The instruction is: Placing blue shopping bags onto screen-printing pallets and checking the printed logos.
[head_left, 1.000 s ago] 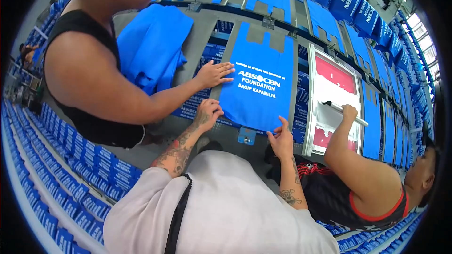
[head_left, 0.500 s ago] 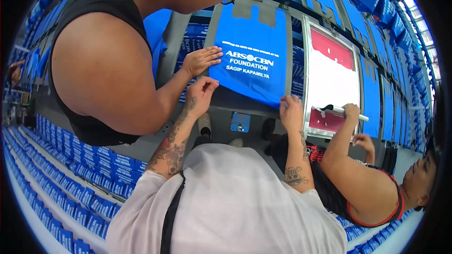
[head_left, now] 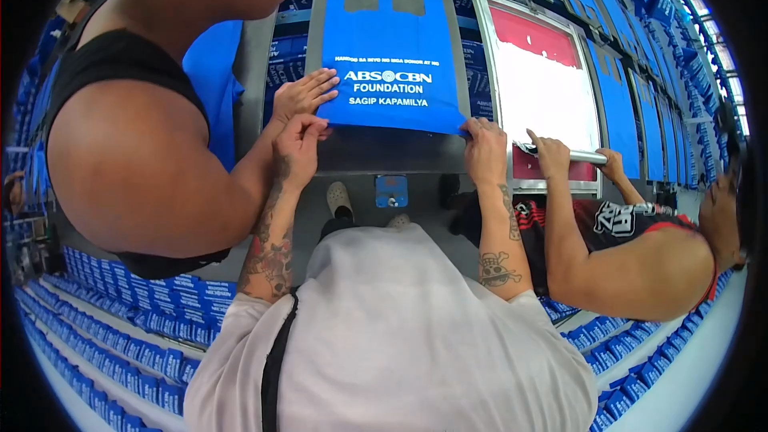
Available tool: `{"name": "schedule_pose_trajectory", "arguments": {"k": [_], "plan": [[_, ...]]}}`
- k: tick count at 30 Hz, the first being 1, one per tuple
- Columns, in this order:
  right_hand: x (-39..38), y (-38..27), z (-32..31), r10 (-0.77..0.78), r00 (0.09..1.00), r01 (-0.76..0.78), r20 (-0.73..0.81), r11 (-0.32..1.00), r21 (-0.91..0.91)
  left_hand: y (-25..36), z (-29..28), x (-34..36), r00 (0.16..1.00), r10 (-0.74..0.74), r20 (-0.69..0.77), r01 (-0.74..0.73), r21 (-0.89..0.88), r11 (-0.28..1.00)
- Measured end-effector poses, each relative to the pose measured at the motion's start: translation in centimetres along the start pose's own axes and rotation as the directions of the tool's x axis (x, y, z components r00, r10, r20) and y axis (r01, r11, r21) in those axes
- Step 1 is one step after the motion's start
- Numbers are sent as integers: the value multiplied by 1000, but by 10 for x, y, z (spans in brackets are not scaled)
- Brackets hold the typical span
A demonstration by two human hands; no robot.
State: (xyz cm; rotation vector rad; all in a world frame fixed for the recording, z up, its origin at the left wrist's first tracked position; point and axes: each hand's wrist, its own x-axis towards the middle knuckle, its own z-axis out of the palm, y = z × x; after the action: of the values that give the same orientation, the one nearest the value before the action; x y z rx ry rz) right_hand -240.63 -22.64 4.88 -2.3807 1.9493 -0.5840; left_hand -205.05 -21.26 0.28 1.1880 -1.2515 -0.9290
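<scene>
A flat blue fabric bag (head_left: 392,40) with white print and cut-out handles lies on a grey board (head_left: 468,56). My left hand (head_left: 298,148) pinches its near left corner. At the opposite near corner, my right hand (head_left: 485,148) has thumb and fingers closed on the edge. The near edge runs almost straight between my hands. On my left, a co-worker's hand (head_left: 306,94) rests flat at the bag's left edge, just beyond my own.
To the right, another co-worker grips a squeegee (head_left: 582,157) across a framed printing screen (head_left: 488,40) bearing white ink. More blue bags (head_left: 612,104) lie on boards farther right. Rows of blue bags (head_left: 120,344) line the lower left. A blue pedal-like plate (head_left: 391,190) sits below the table edge.
My view has shifted. The bag's near edge has gone from slanted to nearly straight between my hands. The right-hand co-worker now has both hands at the squeegee, where one held it before.
</scene>
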Motion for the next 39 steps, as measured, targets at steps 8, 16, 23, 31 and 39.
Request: {"name": "schedule_pose_trajectory", "arguments": {"k": [8,16,23,31,39], "plan": [[3,-27,-36,-78,996,78,-54,997,9,-1,-7,-15,993,-40,-115,45,41,998],[-5,-13,-34,-36,992,37,-120,999,12,3,-8,-13,997,-50,-62,55,96,994],[-17,2,-22,-33,995,37,-92,999,38,32,-4,-18,998,45,-43,-34,236,971],[-23,7,-25,-46,979,79,-197,983,164,64,1,-20,992,82,-94,-57,246,968],[-67,24,1,234,966,-223,113,524,822,61,-2,-57,952,-228,-202,218,-72,973]]}}
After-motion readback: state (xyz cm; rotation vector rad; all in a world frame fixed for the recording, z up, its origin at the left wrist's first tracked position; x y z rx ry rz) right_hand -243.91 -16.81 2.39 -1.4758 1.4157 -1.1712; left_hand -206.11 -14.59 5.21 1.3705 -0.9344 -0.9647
